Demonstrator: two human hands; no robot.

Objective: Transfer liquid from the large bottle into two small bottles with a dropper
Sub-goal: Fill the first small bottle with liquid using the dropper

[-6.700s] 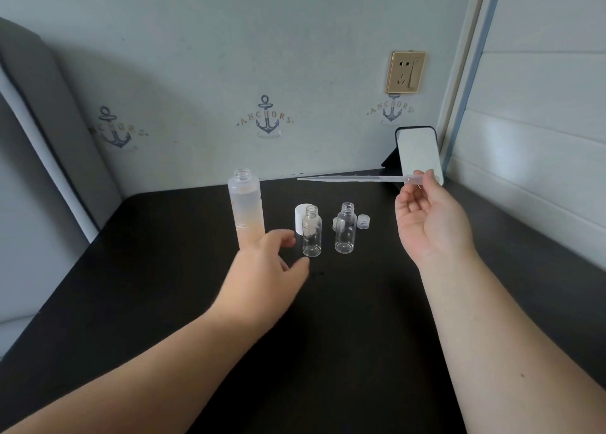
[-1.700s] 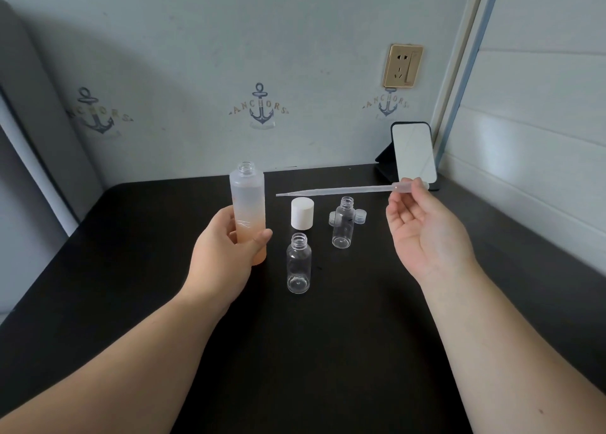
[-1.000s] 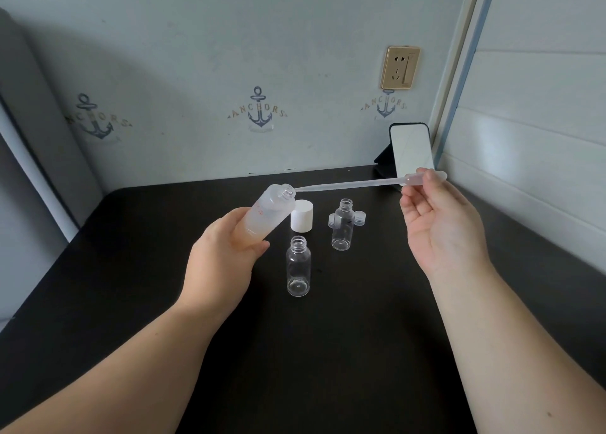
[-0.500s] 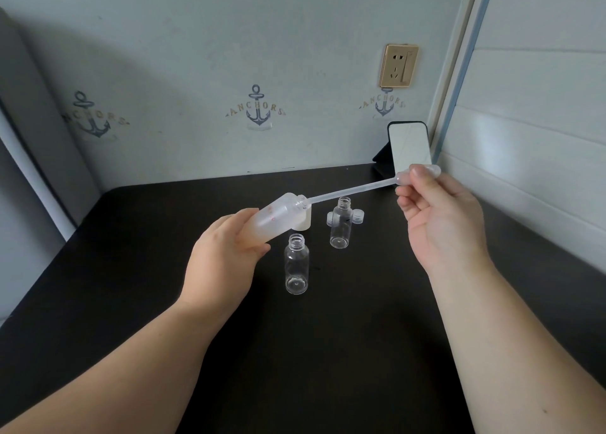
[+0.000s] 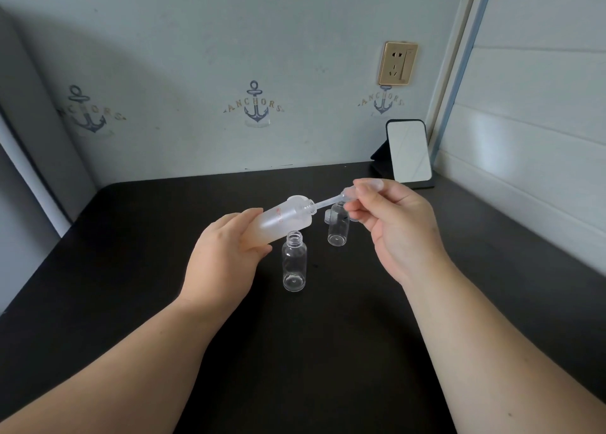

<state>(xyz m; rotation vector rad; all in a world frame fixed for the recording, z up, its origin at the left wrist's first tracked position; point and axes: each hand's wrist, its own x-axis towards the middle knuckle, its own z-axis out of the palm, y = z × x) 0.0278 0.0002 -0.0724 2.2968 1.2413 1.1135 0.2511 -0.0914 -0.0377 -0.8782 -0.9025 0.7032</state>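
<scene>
My left hand [image 5: 223, 256] grips the large frosted bottle [image 5: 282, 222], tilted with its open mouth toward the right. My right hand [image 5: 393, 227] pinches the bulb of the clear plastic dropper [image 5: 331, 200], and most of the dropper's stem is inside the bottle's neck. One small clear bottle [image 5: 294, 262] stands open on the black table just below the large bottle. The second small clear bottle [image 5: 338, 225] stands behind it, partly hidden by my right fingers.
The black table [image 5: 295, 351] runs to the wall. A small clear cap [image 5: 328, 216] lies beside the far small bottle. A phone [image 5: 408, 151] leans on a stand at the back right corner. A wall socket [image 5: 397, 63] is above it.
My left hand lifted the large bottle and tilted it to the right. My right hand moved left, sliding the dropper's stem deep into the bottle's mouth.
</scene>
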